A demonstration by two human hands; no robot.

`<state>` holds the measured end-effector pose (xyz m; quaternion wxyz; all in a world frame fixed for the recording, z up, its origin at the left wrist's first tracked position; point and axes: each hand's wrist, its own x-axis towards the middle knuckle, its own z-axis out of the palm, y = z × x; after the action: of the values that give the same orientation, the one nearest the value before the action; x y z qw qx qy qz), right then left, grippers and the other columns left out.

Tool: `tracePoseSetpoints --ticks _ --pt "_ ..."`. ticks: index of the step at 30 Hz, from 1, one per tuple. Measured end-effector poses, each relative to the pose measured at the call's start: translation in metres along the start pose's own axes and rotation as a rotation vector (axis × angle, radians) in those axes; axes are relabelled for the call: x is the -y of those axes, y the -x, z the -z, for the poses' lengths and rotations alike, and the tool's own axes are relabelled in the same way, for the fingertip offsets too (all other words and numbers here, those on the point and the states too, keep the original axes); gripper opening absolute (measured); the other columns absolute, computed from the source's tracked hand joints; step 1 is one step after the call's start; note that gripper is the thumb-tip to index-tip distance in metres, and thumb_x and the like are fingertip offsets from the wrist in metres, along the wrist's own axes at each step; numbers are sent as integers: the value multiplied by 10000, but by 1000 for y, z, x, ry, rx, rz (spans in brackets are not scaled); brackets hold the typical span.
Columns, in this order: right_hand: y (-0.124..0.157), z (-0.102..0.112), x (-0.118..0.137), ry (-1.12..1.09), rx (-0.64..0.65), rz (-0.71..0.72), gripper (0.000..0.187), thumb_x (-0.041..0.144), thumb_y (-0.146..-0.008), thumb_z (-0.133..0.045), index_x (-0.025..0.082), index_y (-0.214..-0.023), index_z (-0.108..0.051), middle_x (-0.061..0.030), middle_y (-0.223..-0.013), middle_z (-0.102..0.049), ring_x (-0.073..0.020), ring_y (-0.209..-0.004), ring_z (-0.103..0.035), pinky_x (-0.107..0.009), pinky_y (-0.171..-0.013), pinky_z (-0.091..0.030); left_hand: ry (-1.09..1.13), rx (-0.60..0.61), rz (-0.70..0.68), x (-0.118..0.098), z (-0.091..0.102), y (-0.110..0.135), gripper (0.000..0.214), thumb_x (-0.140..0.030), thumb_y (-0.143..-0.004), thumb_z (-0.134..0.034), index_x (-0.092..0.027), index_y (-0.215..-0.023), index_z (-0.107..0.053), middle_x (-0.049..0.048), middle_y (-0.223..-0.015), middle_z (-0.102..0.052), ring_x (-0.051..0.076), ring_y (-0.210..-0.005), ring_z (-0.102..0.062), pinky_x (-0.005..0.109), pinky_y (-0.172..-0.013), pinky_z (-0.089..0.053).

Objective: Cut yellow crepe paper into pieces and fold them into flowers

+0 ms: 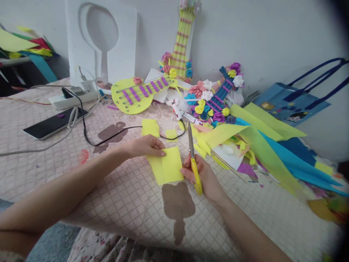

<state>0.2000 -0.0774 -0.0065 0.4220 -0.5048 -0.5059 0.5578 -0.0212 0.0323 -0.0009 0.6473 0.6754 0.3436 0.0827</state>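
Note:
A yellow sheet of paper, folded over on itself, lies just above the quilted cloth in front of me. My left hand pinches its upper left edge between thumb and fingers. On the other side, my right hand is closed around the yellow-handled scissors, whose blades point away from me and look shut. The thumb of that hand also touches the paper's lower right edge. Behind the sheet lie a stack of yellow paper squares and a smaller yellow piece.
A hot glue gun with a black cable sits behind the paper. Guitar-shaped crafts and crepe flowers stand by the wall. Paper strips and scraps pile up at right, near a blue bag. A phone and power strip lie left.

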Motion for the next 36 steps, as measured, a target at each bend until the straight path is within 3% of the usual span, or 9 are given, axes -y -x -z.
tracePoseSetpoints --ticks 8,14,26,32,36 --pt "-1 5 -13 -26 9 20 335 330 -683 -751 215 -803 -460 47 -742 -449 -102 -621 -473 -251 -577 -466 -64 26 -23 3 -8 2 427 -538 -780 -594 -146 -928 -674 35 -762 -664 121 -613 -558 209 -541 -391" --pt "-2 5 -12 -15 -4 32 345 355 -676 -754 212 -796 -464 48 -725 -455 -95 -589 -488 -248 -554 -479 -105 -83 -21 5 -7 1 450 -565 -780 -571 -123 -808 -648 19 -705 -595 105 -589 -491 203 -517 -360" --pt "-3 6 -17 -57 -1 41 294 301 -705 -731 214 -820 -474 61 -711 -483 -83 -571 -501 -234 -547 -457 -99 -169 -65 -2 -10 4 427 -551 -779 -575 -127 -737 -602 2 -653 -551 92 -552 -449 203 -498 -328" --pt "-4 9 -17 -126 -6 -8 302 340 -726 -724 212 -831 -471 61 -668 -512 -78 -516 -504 -193 -418 -296 -72 -226 -36 -3 -11 4 365 -488 -742 -630 -123 -771 -633 27 -711 -614 109 -608 -511 206 -528 -365" --pt "-3 9 -15 -135 -2 -28 336 333 -692 -753 208 -814 -466 68 -638 -510 -75 -499 -499 -195 -430 -297 -61 -224 -26 -3 -10 3 359 -479 -743 -630 -123 -781 -642 32 -731 -631 113 -623 -531 208 -540 -380"
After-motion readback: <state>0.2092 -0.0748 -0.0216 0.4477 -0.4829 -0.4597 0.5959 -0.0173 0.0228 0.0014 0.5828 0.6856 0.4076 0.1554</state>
